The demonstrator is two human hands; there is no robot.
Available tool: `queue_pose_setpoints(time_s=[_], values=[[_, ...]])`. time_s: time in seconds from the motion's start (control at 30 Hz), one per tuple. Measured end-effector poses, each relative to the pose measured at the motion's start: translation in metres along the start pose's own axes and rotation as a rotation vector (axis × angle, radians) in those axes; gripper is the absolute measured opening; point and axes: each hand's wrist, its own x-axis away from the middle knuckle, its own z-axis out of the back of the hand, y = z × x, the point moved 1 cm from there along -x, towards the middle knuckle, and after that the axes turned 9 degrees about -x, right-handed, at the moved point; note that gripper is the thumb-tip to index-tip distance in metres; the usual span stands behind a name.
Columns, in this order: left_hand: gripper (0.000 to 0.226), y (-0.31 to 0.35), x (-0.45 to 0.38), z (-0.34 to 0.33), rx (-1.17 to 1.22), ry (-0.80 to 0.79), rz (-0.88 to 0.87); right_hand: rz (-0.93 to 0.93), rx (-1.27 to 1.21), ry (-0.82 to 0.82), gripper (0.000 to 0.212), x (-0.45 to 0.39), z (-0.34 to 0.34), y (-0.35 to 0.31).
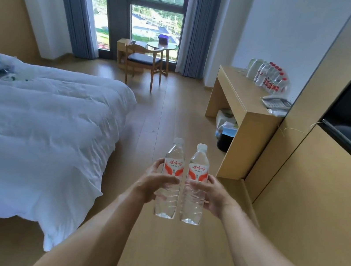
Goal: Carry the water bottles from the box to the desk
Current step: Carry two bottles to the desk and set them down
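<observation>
Big white bed [38, 128] on the left, wooden floor [173, 114] running ahead. Table [237, 89] off to the right, well apart from the hands, already carrying a row of bottles [271, 79] beside a kettle [254, 68] and a phone [277, 102]. Part of the job looks done, then. Box nowhere in view. Closer in: left hand [153, 181] wrapped round the left bottle [171, 178], right hand [213, 195] wrapped round the right bottle [195, 184], both upright, side by side, held over the floor. Walk to the table and setting down yet to do.
</observation>
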Motion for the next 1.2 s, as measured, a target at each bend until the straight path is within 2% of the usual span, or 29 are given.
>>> queue_pose_setpoints(time_s=[0.3, 0.6, 0.8, 1.2], values=[[0.082, 0.041, -0.138, 0.027, -0.032, 0.049, 0.024, -0.019, -0.031, -0.023, 0.069, -0.148, 0.009, -0.046], [0.085, 0.125, -0.299, 0.045, -0.014, 0.099, 0.014, -0.03, -0.019, -0.087, 0.07, -0.316, 0.015, -0.142], [0.084, 0.163, -0.373, 0.06, 0.032, 0.112, 0.003, -0.04, 0.005, -0.111, 0.061, -0.399, 0.01, -0.19], [0.082, 0.219, -0.561, 0.13, -0.004, 0.04, 0.014, -0.026, 0.019, -0.024, 0.066, -0.569, -0.02, -0.25]])
